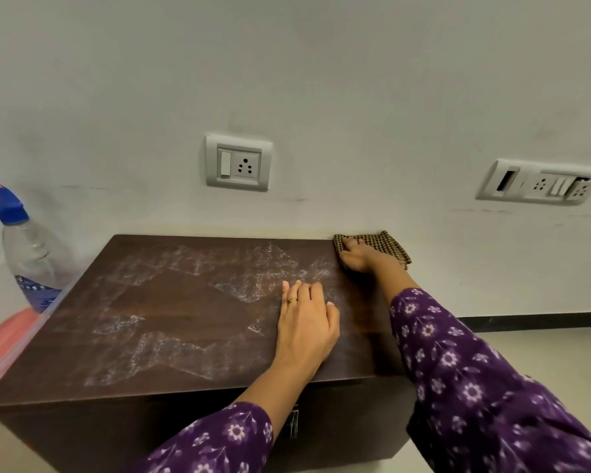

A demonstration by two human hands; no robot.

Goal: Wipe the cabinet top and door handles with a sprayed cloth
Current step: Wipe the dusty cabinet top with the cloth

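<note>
Head view looks down on a low cabinet whose flat, rectangular cabinet top is dark brown wood-grain laminate, marked with whitish, chalky streaks in angular patches. The cloth, a coarse woven piece in a small brown-and-tan check, lies bunched at the far right corner of the top, touching the pale wall. The right hand is on the cloth's left part, fingers bent over it and gripping it, with the rest of the fabric spilling out past the fingers to the right. The left hand rests flat on the top nearer the front, fingers relaxed and holding nothing, a gold ring on one finger. Both sleeves are purple with a floral print. A clear plastic spray bottle with a blue trigger head stands off the cabinet's left edge.
</note>
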